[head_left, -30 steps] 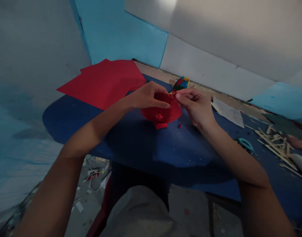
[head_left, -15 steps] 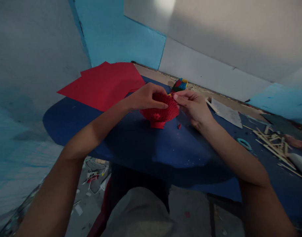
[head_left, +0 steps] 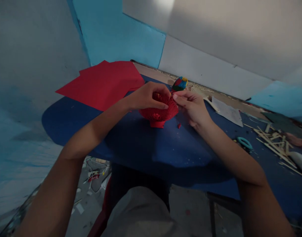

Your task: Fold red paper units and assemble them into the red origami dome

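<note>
On the blue surface (head_left: 133, 144), a ridged red bowl (head_left: 163, 114) rests on a small red base (head_left: 157, 124). The left hand (head_left: 151, 96) grips the bowl, thumb along its near side. The right hand (head_left: 191, 104) has thumb and fingertip pinched together at the rim; anything between them is too small to tell. Beyond lies a multicoloured object (head_left: 180, 83); leftward, red paper (head_left: 101, 86); rightward, thin sticks (head_left: 274, 144).

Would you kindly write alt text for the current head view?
The left hand holds a ridged red object at a blue table, with the right hand at its edge. Red sheets lie left, pale sticks right.
</note>
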A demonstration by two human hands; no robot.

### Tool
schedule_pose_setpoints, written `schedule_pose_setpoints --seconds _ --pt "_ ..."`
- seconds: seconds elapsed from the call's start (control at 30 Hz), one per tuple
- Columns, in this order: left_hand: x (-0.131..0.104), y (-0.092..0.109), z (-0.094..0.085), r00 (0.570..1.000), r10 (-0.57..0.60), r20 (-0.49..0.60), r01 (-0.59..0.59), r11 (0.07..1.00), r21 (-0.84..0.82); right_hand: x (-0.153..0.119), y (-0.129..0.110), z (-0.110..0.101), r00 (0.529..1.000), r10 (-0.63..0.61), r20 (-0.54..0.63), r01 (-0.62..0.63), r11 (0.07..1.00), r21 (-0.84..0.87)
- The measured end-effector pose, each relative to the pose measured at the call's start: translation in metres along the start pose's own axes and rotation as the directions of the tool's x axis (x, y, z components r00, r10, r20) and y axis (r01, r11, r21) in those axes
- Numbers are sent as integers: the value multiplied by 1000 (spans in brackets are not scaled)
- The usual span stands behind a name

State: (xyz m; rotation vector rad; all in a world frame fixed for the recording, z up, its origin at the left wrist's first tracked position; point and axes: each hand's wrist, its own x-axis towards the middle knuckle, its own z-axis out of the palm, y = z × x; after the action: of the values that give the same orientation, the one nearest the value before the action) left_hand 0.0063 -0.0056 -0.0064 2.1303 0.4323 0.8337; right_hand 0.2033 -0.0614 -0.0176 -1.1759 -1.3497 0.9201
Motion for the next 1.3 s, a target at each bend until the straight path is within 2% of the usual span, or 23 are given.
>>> schedule_pose_setpoints --seconds 0.13,0.33,0.53,0.63,0.77,0.83,0.97,1.13,1.2,1.3 --pt "1 0 -3 999 -5 40 2 999 54 0 2 3 1000 -8 -16 8 1000 4" --pt "2 -1 -2 999 35 7 -35 999 36 -1 2 2 997 -73 8 73 995 -69" --pt "2 2 -2 1000 22 12 -22 999 36 -5 -3 8 988 -138 -66 133 988 -72" --pt "1 4 -2 1000 8 11 -9 998 58 -7 -8 9 979 -187 -75 176 975 -137" --pt "-1 7 -2 1000 -5 15 4 996 87 -11 -19 6 951 -307 -14 287 903 -319" --pt "-1 7 -1 1000 -6 16 4 997 82 -13 -26 3 946 -322 26 308 876 -372" --pt "-2 7 0 1000 15 23 -16 998 54 -9 -35 0 964 -237 120 265 896 -357" --pt "-3 11 1 1000 14 18 -14 1000 28 3 -33 -4 975 -96 199 158 934 -320" --pt "-3 12 3 1000 -5 17 5 1000 18 2 -34 -6 972 -127 197 192 912 -362" --pt "-1 9 5 1000 7 -4 -7 998 -65 -6 -41 -7 942 -261 211 332 816 -473"
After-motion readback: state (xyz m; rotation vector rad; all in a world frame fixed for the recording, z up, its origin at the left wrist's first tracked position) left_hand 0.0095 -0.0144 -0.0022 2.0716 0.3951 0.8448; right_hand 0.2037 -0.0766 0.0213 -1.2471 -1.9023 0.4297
